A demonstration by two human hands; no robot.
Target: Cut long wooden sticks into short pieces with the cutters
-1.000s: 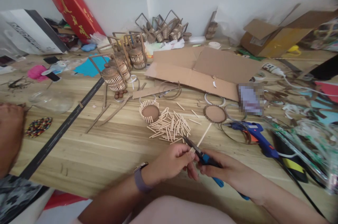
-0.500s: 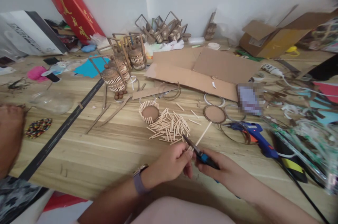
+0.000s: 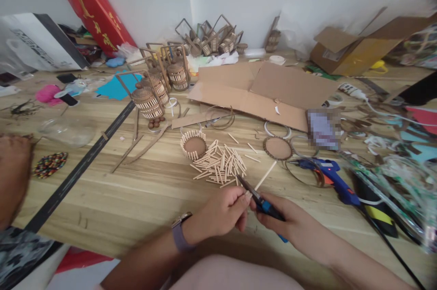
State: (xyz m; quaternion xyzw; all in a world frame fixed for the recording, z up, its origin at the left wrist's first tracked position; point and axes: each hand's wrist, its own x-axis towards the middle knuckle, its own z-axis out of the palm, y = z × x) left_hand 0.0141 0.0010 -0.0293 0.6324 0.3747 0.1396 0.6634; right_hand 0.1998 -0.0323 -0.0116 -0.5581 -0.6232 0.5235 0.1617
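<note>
My left hand [image 3: 227, 210] is closed in a pinch, with the end of a thin wooden stick [image 3: 266, 175] at its fingertips. This stick slants up to the right, past the tool. My right hand [image 3: 292, 219] wraps round blue-and-black-handled pliers [image 3: 268, 208], whose dark pointed jaws cross the stick close to my left fingertips. Exactly where the jaws meet the stick is hidden. Just beyond my hands lies a pile of short cut sticks [image 3: 221, 165]. Behind it stands a small round base ringed with upright sticks [image 3: 194, 144]. A second brown disc [image 3: 278, 148] lies to the right.
A blue glue gun [image 3: 336, 178] with its cable lies at right, beside tangled plastic wrap [image 3: 382, 185]. Cardboard sheets [image 3: 283, 87] cover the table's back. Small handled baskets [image 3: 148, 101] stand at back left. Another person's limb [image 3: 13, 176] rests at the left edge near beads [image 3: 50, 165].
The stick and the pliers have shifted slightly right and down. The lower blue handle stands further out from my right hand. My left hand has barely moved.
</note>
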